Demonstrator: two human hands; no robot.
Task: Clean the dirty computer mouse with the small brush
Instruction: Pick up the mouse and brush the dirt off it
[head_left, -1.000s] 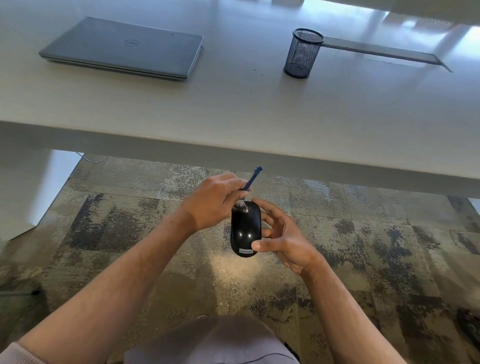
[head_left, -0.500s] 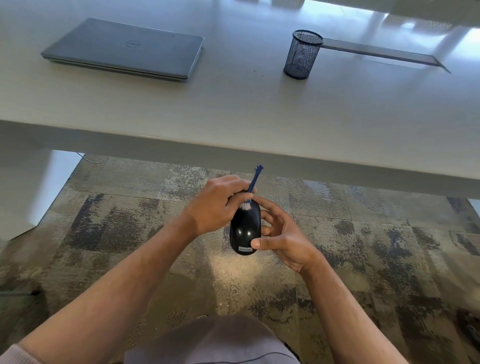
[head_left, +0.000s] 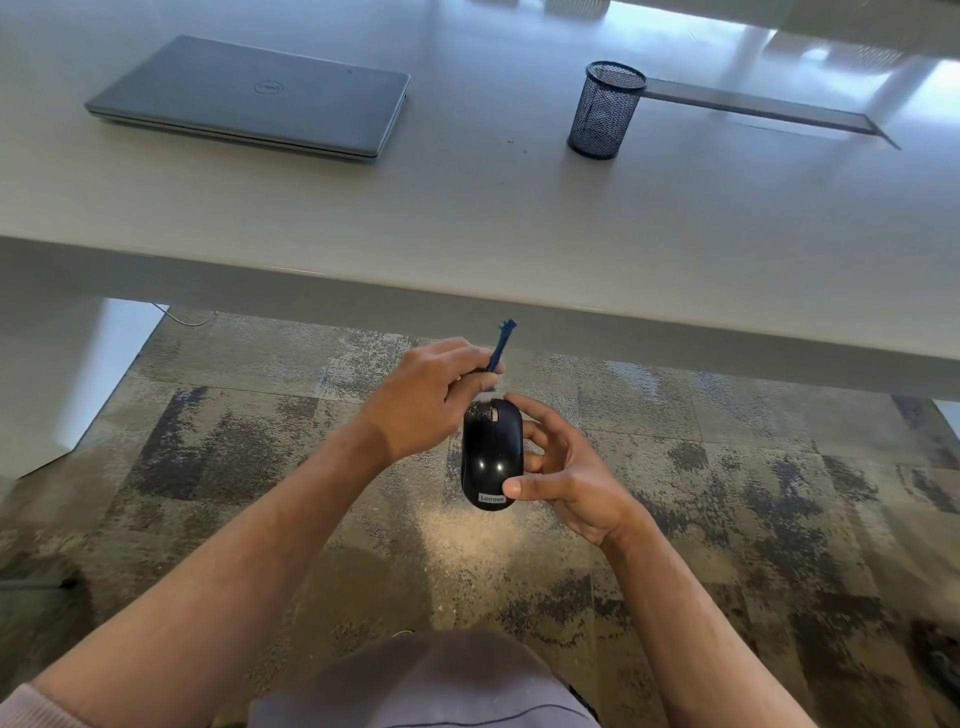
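A glossy black computer mouse (head_left: 491, 457) is held in the air below the desk edge, over the carpet. My right hand (head_left: 563, 475) grips it from the right side, thumb on its near end and fingers curled round its far side. My left hand (head_left: 428, 397) pinches a small brush with a blue handle (head_left: 500, 345). The handle points up and away. The white bristles (head_left: 485, 399) touch the front of the mouse beside the scroll wheel, where pale dust shows.
A light grey desk (head_left: 467, 223) spans the upper view. A closed grey laptop (head_left: 249, 96) lies at its back left and a black mesh pen cup (head_left: 605, 109) stands at back right. Patterned carpet (head_left: 260, 467) lies below; my lap (head_left: 415, 686) is at the bottom.
The brush tip has shifted slightly toward the front left of the mouse, and its handle now stands more upright. My right hand keeps the mouse almost still.
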